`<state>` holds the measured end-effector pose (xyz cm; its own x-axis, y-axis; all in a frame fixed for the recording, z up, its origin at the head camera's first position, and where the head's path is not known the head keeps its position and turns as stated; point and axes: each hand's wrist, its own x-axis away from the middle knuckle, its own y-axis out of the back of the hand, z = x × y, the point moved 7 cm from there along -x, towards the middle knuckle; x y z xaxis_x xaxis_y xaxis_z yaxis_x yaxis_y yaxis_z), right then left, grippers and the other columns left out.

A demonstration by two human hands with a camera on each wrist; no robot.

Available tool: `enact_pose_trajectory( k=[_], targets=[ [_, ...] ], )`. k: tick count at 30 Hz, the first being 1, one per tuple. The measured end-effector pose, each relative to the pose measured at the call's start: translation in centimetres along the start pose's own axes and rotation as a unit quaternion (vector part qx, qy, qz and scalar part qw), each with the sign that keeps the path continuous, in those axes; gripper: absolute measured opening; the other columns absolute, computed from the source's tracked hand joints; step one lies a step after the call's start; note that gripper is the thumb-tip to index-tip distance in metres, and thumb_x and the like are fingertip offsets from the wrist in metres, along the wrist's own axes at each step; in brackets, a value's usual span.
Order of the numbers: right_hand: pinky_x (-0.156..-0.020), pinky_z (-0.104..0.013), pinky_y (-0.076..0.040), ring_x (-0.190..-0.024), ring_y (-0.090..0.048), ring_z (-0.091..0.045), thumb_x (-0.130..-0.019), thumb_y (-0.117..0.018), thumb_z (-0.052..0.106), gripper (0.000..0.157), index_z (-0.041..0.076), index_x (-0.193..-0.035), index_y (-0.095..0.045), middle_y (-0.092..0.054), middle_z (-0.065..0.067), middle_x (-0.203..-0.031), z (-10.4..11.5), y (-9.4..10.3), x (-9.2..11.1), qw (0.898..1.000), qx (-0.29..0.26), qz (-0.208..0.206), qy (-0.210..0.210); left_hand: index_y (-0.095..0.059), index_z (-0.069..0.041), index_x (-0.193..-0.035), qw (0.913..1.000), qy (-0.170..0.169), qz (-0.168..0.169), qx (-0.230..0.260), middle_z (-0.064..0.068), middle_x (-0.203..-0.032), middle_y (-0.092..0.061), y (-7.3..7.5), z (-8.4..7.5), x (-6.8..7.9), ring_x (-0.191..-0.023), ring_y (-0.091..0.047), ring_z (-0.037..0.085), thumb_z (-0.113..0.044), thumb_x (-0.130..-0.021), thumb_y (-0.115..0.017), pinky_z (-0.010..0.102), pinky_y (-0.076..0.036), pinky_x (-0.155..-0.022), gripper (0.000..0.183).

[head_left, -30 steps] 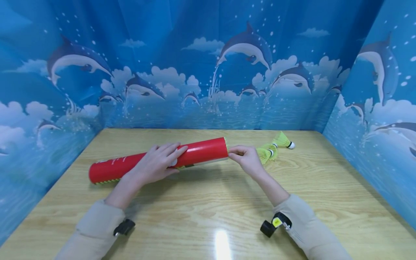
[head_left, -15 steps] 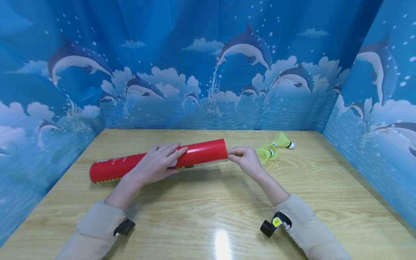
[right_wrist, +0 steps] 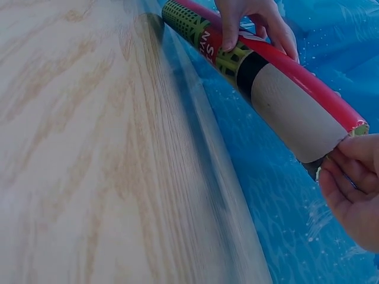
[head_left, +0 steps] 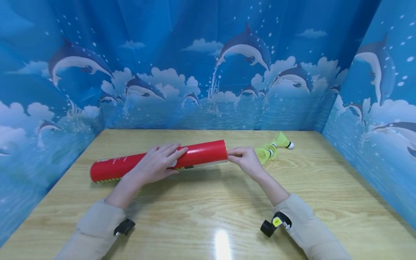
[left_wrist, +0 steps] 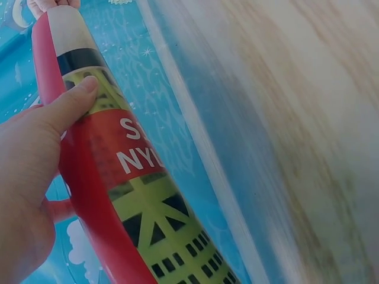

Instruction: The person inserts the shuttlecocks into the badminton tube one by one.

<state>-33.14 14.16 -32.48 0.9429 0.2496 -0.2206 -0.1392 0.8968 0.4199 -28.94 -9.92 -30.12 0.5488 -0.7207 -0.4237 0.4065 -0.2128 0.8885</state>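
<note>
A red shuttlecock tube lies slantwise across the table, its right end raised a little. From above, my left hand grips it near the middle, with the thumb over the patterned side in the left wrist view. My right hand is at the tube's right mouth, thumb and fingers curled together at the rim. A yellow-green shuttlecock edge shows just inside that mouth in the right wrist view; my right fingertips pinch at it, and the rest is hidden in the tube.
Three yellow-green shuttlecocks with white heads lie together on the wooden table, beyond my right hand. A blue dolphin-print curtain stands behind the table and along its sides.
The tube's right end has dipped slightly. The yellow-green edge that stuck out of its mouth has gone inward and no longer shows in the head view. Both hands have barely moved.
</note>
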Motion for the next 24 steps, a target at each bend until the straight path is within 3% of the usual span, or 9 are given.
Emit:
enact_pose_trajectory(
  k=[4, 9, 17, 24],
  targets=[
    [-0.083, -0.041, -0.05, -0.096, -0.062, -0.029, -0.09, -0.059, 0.004, 0.025, -0.008, -0.111, -0.063, -0.065, -0.02, -0.108, 0.0, 0.3, 0.3, 0.999, -0.004, 0.036, 0.008, -0.045, -0.012, -0.137, 1.0, 0.0, 0.004, 0.002, 0.015, -0.128, -0.053, 0.0, 0.0, 0.0, -0.113, -0.052, 0.031, -0.028, -0.06, -0.088, 0.05, -0.048, -0.082, 0.09],
    [-0.089, -0.049, -0.046, -0.101, -0.06, -0.026, -0.094, -0.053, 0.01, 0.032, -0.008, -0.121, -0.056, -0.061, -0.022, -0.115, -0.4, 1.6, 0.6, 0.997, -0.051, 0.063, 0.002, -0.045, -0.012, -0.138, 1.0, 0.003, 0.005, 0.005, 0.015, -0.129, -0.053, 0.1, 0.0, 0.0, -0.113, -0.052, 0.03, -0.028, -0.059, -0.089, 0.05, -0.048, -0.084, 0.091],
    [-0.082, -0.04, -0.051, -0.086, -0.062, -0.005, -0.095, -0.054, 0.019, 0.04, -0.007, -0.125, -0.052, -0.059, -0.023, -0.117, -2.7, 5.8, 0.7, 0.999, -0.029, -0.015, -0.042, -0.045, -0.011, -0.137, 1.0, 0.0, 0.008, 0.004, 0.015, -0.127, -0.053, 0.0, -0.1, 0.1, -0.112, -0.052, 0.03, -0.028, -0.061, -0.088, 0.05, -0.048, -0.082, 0.089],
    [-0.076, -0.032, -0.053, -0.076, -0.059, 0.002, -0.092, -0.059, 0.024, 0.044, -0.006, -0.124, -0.054, -0.058, -0.024, -0.116, -4.6, 9.2, 0.6, 0.992, 0.016, -0.099, -0.074, -0.044, -0.012, -0.138, 1.0, 0.002, 0.005, 0.004, 0.015, -0.127, -0.053, 0.0, -0.1, 0.0, -0.112, -0.053, 0.03, -0.028, -0.061, -0.088, 0.051, -0.048, -0.082, 0.09]
  ],
)
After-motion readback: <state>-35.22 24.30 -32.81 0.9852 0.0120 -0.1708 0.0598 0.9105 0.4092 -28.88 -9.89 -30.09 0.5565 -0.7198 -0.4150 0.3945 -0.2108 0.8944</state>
